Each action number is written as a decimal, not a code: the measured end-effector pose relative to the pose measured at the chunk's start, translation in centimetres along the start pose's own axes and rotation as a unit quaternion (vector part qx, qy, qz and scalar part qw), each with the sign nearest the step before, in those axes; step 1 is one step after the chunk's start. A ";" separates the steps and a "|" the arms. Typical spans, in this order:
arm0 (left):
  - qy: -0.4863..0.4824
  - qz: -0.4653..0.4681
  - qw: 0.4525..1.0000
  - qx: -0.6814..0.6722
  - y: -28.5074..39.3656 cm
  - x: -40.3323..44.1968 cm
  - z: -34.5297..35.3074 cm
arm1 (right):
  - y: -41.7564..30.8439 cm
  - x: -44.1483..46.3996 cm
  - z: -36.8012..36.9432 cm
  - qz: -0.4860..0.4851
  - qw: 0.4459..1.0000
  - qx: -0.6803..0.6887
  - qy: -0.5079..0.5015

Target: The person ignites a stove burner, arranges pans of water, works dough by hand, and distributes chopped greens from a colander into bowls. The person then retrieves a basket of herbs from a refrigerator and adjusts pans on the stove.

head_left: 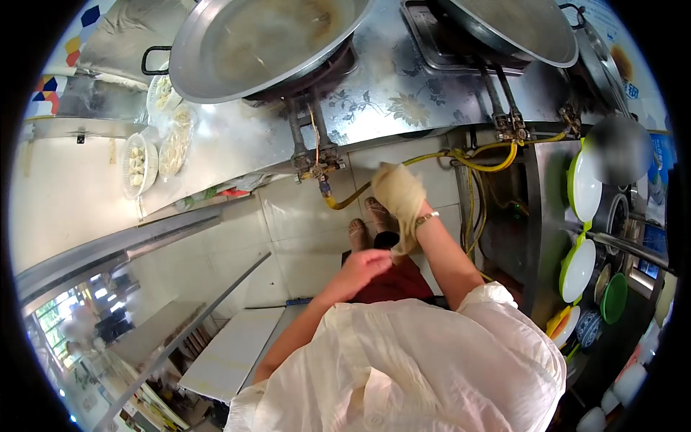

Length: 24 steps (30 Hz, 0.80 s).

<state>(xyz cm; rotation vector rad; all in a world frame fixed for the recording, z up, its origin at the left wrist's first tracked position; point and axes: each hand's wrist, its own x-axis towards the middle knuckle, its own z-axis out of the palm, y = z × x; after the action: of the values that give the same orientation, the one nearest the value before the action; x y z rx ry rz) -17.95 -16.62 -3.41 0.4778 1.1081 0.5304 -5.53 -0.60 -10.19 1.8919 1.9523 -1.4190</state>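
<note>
A beige cloth [397, 196] covers my right hand [396, 186], with a narrow end trailing down past the wrist. The fingers under it are hidden. A bracelet or watch [426, 217] circles the right wrist. My left hand [368, 268], a little blurred, is closed with its fingertips pinching the trailing end of the cloth. Both hands are in front of my body, above the tiled floor and short of the metal counter [389, 108].
Two large pans, one at left [266, 43] and one at right [518, 29], sit on gas burners. A yellow gas hose [425, 157] runs below the counter edge. White baskets of food [138, 165] stand at left. Green-rimmed dishes [577, 270] line the right.
</note>
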 end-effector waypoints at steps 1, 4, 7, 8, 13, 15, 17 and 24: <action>0.040 0.009 0.996 0.078 -1.1 0.9 -1.9 | -2.7 -0.1 -0.3 -0.034 0.984 -0.165 -0.055; 0.168 0.075 0.982 -0.032 0.0 2.0 -7.3 | -3.0 3.5 2.7 -0.209 0.916 -0.321 -0.117; 0.305 0.133 0.941 -0.054 2.4 4.4 -11.7 | -2.8 6.5 5.4 -0.125 0.968 -0.129 0.173; 0.305 0.140 0.940 -0.054 3.0 5.1 -12.6 | -4.3 6.4 5.1 -0.129 0.967 -0.130 0.178; 0.258 0.155 0.954 -0.003 4.2 8.8 -16.3 | -6.3 6.6 5.0 -0.223 0.935 -0.276 0.002; 0.260 0.131 0.956 0.004 4.2 8.7 -16.0 | -5.5 6.6 6.1 -0.206 0.941 -0.265 0.031; 0.238 0.155 0.959 -0.026 4.2 8.7 -15.8 | -5.0 6.3 7.1 -0.195 0.943 -0.263 0.052; 0.239 0.129 0.960 -0.067 4.4 8.8 -15.5 | -3.8 6.4 8.8 -0.180 0.947 -0.252 0.091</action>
<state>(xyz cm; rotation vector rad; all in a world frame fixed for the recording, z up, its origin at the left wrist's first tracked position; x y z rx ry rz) -29.93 -6.28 -12.74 0.3854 1.4674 0.9806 -14.78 -0.71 -17.06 1.5276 2.5369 -0.6954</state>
